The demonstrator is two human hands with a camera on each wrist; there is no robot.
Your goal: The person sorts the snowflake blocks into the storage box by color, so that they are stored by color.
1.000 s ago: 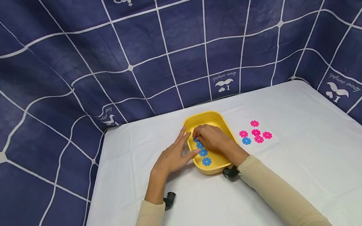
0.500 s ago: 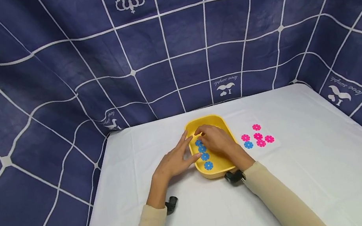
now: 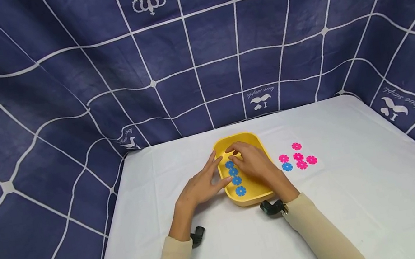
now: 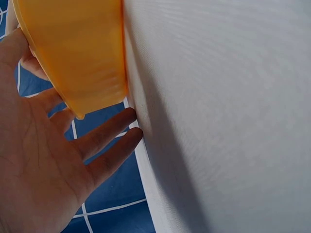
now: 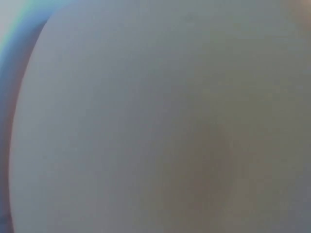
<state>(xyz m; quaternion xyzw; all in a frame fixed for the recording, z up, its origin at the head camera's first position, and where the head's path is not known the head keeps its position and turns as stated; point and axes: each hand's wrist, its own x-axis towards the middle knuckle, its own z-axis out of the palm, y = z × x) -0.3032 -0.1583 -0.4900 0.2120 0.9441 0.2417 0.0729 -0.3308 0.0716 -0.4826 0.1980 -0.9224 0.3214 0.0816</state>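
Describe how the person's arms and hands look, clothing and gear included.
Both forearms are covered by plain, long beige sleeves ending near the wrists. The left hand and right hand wear no gloves. A small black device sits at each wrist.

Upside-down "love simple" (image 3: 261, 92) and "I" (image 3: 265, 104) mark the blue cloth (image 3: 212, 32).

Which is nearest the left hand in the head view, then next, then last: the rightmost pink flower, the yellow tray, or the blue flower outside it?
From the left hand:
1. Yellow tray: the hand is at its left rim.
2. Blue flower: on the white table, right of the tray.
3. Rightmost pink flower: farther right.
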